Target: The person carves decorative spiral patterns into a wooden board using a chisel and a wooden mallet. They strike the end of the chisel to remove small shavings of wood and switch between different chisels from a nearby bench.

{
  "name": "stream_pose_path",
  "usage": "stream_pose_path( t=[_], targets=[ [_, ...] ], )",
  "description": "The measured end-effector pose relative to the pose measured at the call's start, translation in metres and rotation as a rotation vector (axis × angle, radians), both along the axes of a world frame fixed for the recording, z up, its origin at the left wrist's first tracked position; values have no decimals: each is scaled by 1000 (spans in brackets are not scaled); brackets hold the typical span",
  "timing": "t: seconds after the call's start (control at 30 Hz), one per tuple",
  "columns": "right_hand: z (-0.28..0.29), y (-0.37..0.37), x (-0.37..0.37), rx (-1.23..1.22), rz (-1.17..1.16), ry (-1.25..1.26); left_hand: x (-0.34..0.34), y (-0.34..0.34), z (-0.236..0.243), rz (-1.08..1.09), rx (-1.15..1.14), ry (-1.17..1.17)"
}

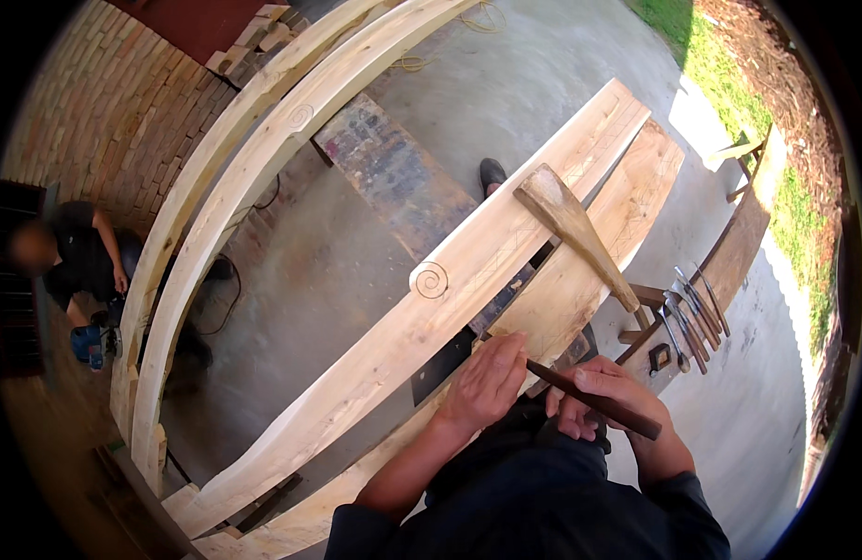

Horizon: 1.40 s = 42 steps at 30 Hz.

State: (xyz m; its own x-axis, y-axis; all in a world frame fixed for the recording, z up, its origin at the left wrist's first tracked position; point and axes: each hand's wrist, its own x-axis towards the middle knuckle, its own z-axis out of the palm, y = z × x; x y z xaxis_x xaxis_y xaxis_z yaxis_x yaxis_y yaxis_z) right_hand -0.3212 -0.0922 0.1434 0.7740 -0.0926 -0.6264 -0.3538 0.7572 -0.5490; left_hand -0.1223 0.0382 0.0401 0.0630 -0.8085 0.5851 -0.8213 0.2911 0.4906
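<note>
My left hand has curled fingers at the far end of a dark wooden-handled tool, over the edge of a pale board; the tool's tip is hidden by those fingers. My right hand grips the handle lower right, in front of my dark clothing. A long pale beam with a carved spiral and pencilled zigzags lies beside that board. A wooden mallet rests slanting across both. Several chisels lie on a brown plank at the right.
Two curved beams arch along the left. Behind them a person crouches with a blue power tool by a brick wall. A paint-stained board, cords and grey concrete floor are in view; grass borders the right.
</note>
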Motion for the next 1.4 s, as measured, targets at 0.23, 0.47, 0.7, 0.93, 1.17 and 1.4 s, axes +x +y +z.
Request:
stream_pose_path(
  t=[0.23, 0.47, 0.7, 0.93, 1.17, 1.4],
  targets=[
    [-12, -2, 26, 61, -177, 209, 10, -32, 8, -151, -120, 51],
    [-66, -35, 39, -1347, -473, 360, 32, -67, 8, 35, -178, 188],
    [-102, -66, 45, -1803, -206, 562, 31, -89, -19, 118, -344, 174],
    [-115, -75, 59, -1687, -266, 655, 46, -99, -28, 164, -352, 199],
    [-124, -79, 56, -1702, -273, 684, 43, -100, -26, 187, -362, 221],
    [-122, -78, 59, -1715, -258, 706, 44, -99, -27, 197, -368, 255]
  ],
)
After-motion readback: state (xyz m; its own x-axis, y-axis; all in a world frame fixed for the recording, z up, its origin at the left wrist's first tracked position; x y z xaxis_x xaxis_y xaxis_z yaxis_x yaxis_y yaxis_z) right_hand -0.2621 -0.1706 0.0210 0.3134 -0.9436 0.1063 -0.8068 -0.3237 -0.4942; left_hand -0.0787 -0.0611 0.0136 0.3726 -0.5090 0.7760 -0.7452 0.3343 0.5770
